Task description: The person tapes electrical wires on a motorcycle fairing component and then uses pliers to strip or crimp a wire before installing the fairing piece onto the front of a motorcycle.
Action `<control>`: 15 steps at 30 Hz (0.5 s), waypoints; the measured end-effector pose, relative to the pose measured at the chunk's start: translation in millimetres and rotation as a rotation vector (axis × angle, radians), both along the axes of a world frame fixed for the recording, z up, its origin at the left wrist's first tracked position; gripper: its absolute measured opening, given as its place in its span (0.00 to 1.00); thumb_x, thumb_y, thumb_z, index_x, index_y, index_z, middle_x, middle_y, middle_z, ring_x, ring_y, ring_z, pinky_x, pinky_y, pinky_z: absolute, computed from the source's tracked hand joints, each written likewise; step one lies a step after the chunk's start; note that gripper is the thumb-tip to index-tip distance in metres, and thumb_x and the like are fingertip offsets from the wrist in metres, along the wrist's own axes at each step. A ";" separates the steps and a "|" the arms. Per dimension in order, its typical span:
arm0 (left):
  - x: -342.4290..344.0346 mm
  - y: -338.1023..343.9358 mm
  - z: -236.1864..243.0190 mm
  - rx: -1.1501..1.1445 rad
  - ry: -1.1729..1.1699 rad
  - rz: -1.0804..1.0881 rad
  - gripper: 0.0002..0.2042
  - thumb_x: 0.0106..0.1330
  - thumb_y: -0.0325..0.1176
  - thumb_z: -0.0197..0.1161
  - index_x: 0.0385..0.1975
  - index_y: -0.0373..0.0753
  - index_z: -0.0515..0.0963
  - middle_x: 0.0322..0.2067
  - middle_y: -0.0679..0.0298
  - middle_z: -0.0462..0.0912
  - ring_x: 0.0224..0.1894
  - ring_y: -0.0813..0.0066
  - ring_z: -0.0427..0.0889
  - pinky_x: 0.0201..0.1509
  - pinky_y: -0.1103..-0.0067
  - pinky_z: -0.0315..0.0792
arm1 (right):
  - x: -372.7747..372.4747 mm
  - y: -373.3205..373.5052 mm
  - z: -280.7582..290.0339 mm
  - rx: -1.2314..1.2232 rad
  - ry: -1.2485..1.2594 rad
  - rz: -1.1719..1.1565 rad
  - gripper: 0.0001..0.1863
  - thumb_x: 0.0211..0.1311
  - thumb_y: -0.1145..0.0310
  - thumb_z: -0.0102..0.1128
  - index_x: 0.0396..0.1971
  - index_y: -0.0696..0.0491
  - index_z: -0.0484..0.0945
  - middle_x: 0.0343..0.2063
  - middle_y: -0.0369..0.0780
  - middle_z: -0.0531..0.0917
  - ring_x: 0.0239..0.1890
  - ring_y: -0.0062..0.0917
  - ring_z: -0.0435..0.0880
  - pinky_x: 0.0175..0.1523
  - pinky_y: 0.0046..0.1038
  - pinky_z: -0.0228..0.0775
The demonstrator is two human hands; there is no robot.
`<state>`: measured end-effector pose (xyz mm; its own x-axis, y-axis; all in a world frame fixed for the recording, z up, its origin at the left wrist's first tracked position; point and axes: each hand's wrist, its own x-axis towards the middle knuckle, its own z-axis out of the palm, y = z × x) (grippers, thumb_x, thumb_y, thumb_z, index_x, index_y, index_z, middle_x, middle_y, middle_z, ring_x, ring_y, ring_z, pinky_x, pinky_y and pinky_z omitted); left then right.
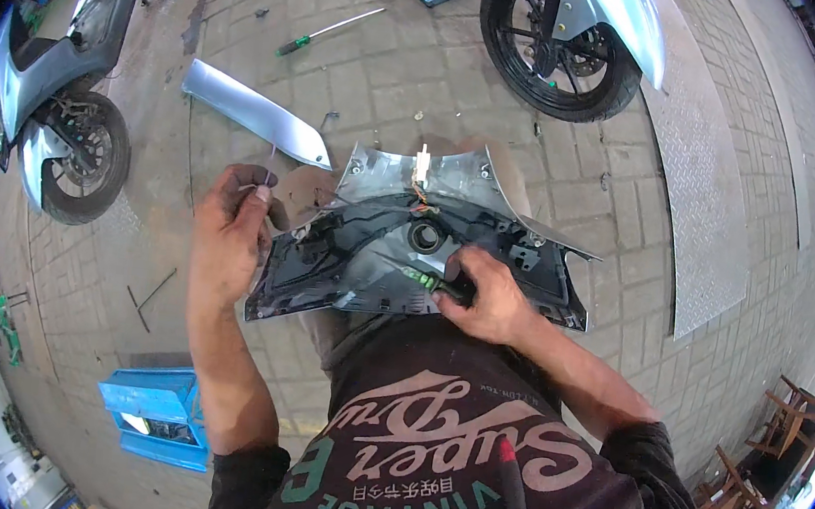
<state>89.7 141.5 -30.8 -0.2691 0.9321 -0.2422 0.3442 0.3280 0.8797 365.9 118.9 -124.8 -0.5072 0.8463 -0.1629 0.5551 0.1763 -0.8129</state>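
Across my lap lies a scooter fairing panel (pixel 355 274), its dark inner side up, with a round opening near the middle. A white connector (pixel 423 164) on coloured wires sticks up at its far edge. My right hand (pixel 493 299) is closed around a green-and-black screwdriver (pixel 420 277) over the panel's right half; its thin shaft is hard to make out. Off the panel's left edge, my left hand (pixel 237 205) is raised, thumb and fingers pinched together. Something thin seems to show at those fingertips, too small to name.
A silver trim panel (pixel 257 115) and a green-handled screwdriver (pixel 327 32) lie on the paving ahead. Scooter front wheels stand at far right (pixel 562 46) and left (pixel 82 157). A blue toolbox (pixel 155 414) sits left, a metal plate (pixel 700 202) right.
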 end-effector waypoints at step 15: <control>32.7 -6.9 10.1 0.212 -0.146 0.115 0.05 0.58 0.29 0.56 0.31 0.35 0.73 0.21 0.71 0.71 0.21 0.86 0.66 0.24 0.86 0.59 | 2.0 15.7 44.7 -0.488 0.402 -0.220 0.15 0.46 0.71 0.69 0.30 0.58 0.71 0.25 0.34 0.75 0.32 0.14 0.71 0.37 0.23 0.65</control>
